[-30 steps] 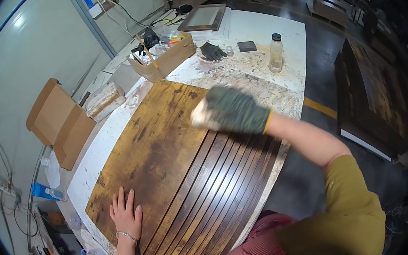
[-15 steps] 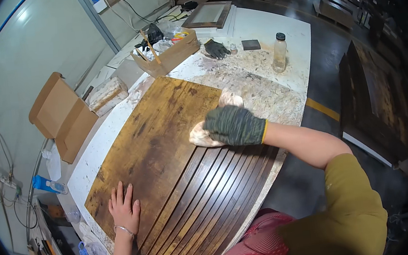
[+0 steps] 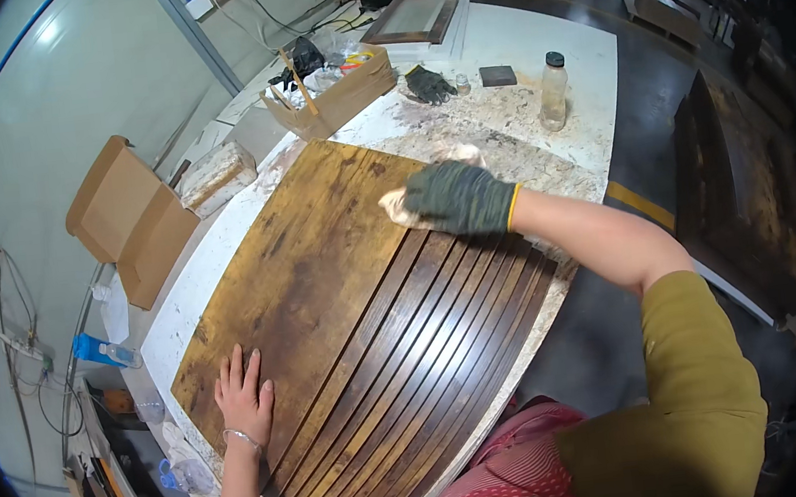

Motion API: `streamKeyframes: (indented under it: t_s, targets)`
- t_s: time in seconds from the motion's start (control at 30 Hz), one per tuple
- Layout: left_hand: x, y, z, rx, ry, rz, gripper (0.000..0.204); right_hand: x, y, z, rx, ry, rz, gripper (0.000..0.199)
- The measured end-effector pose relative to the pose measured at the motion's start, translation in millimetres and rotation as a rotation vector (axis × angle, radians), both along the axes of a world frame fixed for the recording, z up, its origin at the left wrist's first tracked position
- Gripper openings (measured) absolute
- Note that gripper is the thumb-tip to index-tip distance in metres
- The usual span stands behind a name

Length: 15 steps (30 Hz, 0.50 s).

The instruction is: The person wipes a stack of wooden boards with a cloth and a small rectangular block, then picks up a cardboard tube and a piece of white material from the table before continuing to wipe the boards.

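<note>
A stained brown wooden panel (image 3: 292,260) lies on the white table, with a row of parallel dark slats or grooves (image 3: 410,364) along its near right side. My right hand (image 3: 461,200), in a dark green knit glove with a yellow cuff, is closed on a pale cloth (image 3: 398,208). It presses the cloth at the panel's far right end. My bare left hand (image 3: 245,397) rests flat on the panel's left part, fingers spread, with a thin bracelet at the wrist. The cloth's middle is hidden beneath the glove.
Beyond the panel stand a filled cardboard box (image 3: 344,99), a dark glove (image 3: 429,84), a small dark block (image 3: 497,75) and a capped bottle (image 3: 553,94). An opened carton (image 3: 139,227) is at left. Dark wooden panels (image 3: 742,203) stand on the right.
My right hand and the cloth have moved farther away along the panel toward its far right end. The left hand stays on the panel; the whole view has shifted slightly.
</note>
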<state>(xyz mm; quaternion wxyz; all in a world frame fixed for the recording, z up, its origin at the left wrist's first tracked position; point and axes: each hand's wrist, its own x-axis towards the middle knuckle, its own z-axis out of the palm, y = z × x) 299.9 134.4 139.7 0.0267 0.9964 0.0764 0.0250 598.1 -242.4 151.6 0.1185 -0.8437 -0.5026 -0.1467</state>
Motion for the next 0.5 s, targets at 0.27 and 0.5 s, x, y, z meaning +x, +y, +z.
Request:
streamKeyframes:
  t_s: [0.27, 0.5]
  targets:
    - [-8, 3, -2, 0.018, -0.006, 0.016, 0.051, 33, -99, 22, 0.242, 0.244, -0.447, 0.043]
    - [-3, 7, -3, 0.071, -0.038, -0.010, 0.049, -142, 56, -31, 0.196, 0.022, -0.182, 0.018]
